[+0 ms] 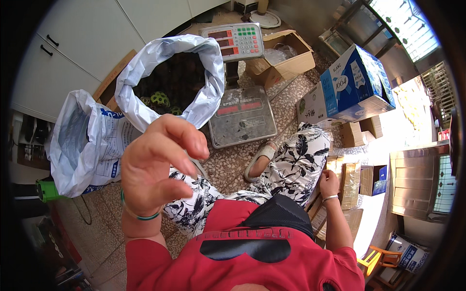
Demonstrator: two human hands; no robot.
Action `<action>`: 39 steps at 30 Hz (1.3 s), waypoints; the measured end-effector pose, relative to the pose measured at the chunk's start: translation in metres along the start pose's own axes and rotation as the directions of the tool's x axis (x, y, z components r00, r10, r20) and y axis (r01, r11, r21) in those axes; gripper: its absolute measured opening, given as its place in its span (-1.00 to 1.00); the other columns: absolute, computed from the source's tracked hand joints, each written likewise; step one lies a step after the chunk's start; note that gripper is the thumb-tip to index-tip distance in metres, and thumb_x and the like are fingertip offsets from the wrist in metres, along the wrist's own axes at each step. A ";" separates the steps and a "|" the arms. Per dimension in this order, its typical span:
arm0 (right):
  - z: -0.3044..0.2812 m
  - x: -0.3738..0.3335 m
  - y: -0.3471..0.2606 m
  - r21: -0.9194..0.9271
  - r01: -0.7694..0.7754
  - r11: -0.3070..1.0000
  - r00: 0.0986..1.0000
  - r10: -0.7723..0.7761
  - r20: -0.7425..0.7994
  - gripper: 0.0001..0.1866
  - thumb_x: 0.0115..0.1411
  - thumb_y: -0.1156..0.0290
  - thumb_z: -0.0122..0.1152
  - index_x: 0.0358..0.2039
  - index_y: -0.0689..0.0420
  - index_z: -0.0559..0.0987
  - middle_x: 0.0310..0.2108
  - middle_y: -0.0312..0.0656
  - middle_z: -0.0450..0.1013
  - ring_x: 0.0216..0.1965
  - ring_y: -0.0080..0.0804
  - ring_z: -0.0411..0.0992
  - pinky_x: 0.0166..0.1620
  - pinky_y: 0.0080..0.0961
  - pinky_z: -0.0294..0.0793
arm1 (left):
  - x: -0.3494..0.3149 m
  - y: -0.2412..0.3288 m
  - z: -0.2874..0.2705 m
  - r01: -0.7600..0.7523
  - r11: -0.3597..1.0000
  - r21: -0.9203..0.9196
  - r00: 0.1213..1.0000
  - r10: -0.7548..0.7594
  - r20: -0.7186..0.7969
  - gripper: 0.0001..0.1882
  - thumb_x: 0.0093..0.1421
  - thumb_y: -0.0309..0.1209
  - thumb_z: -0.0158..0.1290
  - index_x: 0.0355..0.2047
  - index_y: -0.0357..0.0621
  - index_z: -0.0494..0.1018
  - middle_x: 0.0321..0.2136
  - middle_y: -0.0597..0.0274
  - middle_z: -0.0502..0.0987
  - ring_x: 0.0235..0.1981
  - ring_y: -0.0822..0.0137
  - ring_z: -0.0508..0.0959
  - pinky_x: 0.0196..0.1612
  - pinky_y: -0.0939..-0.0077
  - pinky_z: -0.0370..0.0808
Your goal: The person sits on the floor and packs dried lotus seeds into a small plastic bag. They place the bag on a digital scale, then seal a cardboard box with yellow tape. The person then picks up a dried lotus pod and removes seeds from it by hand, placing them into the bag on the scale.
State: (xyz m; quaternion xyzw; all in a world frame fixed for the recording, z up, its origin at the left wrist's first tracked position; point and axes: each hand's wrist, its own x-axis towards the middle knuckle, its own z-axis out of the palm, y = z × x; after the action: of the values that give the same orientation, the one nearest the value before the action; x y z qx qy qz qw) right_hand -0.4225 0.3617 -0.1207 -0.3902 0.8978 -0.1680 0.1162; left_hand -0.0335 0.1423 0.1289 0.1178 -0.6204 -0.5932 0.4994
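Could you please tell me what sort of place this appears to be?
Perhaps a home storeroom or small packing area: a digital platform scale stands on the speckled floor, with an open white sack beside it and an open cardboard box behind.

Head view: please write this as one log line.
left hand: raised, curled, nothing visibly held; right hand: beside right leg, grip unclear; rolled-rim sack: open; scale: right of sack

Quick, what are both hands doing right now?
Left hand: open, fingers curved, nothing visible in it.
Right hand: can't tell if it's open, closed or holding something.
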 end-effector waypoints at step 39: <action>0.034 0.134 -0.238 0.891 -0.438 0.121 0.726 -0.536 0.430 -0.66 0.04 0.59 0.09 -0.11 0.26 0.38 -0.14 -0.10 0.40 -0.13 -0.29 0.40 0.00 -0.36 0.37 | -0.004 -0.257 -0.044 0.864 0.410 -0.293 0.410 -0.910 -0.064 -0.11 0.09 0.09 -0.03 0.20 -0.22 -0.15 0.01 0.07 0.24 -0.14 0.35 0.42 -0.21 0.53 0.43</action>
State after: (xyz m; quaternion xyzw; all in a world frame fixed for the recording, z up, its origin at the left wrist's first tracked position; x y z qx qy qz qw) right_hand -0.3432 0.1031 -0.0689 -0.2730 0.4165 -0.5645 0.6583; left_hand -0.1129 0.0491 -0.1015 0.4381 -0.3369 -0.8140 0.1790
